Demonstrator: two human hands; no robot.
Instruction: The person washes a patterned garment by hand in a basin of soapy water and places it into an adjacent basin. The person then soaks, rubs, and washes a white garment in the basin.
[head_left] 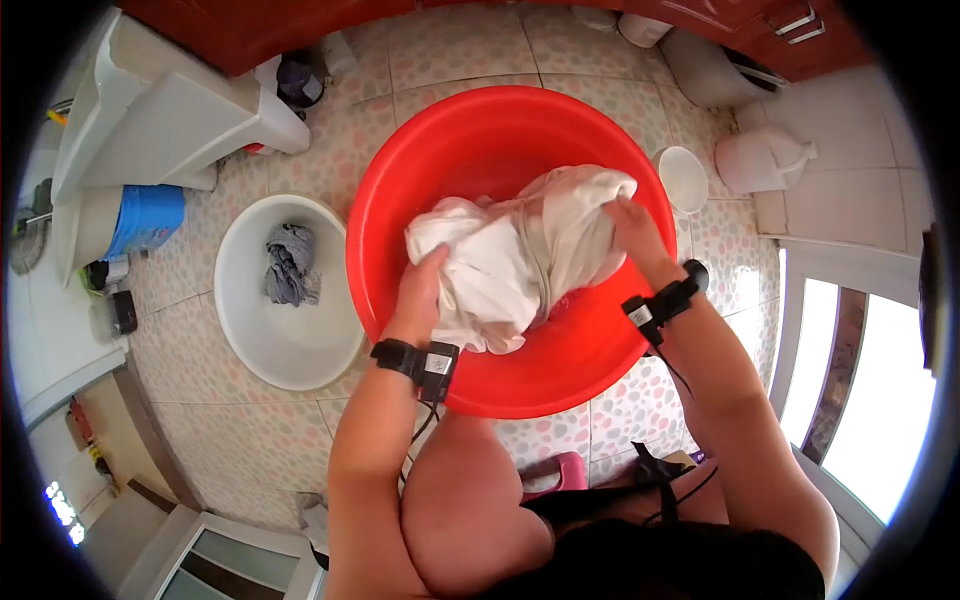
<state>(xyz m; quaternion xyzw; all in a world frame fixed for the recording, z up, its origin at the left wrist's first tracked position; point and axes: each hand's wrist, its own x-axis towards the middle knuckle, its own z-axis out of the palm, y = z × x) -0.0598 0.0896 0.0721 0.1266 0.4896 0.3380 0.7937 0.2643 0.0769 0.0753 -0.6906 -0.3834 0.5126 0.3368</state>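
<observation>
A bundle of white cloth [490, 265] hangs bunched up over the big red basin [500, 385], between my two hands. At its left side my left hand [422, 285] is closed on the fabric, with the fingertips partly tucked into the folds. My right hand [632, 228] grips the cloth at its upper right edge, fingers closed round it. The lower part of the basin's inside shows bare red, with a little wetness under the cloth. Both wrists carry black straps with small boxes.
A white basin [235, 330] with a wet grey cloth [290, 264] stands left of the red one. At the right are a small white bowl [684, 180] and a pale jug [760, 160]. A blue bucket [146, 220] sits at the far left.
</observation>
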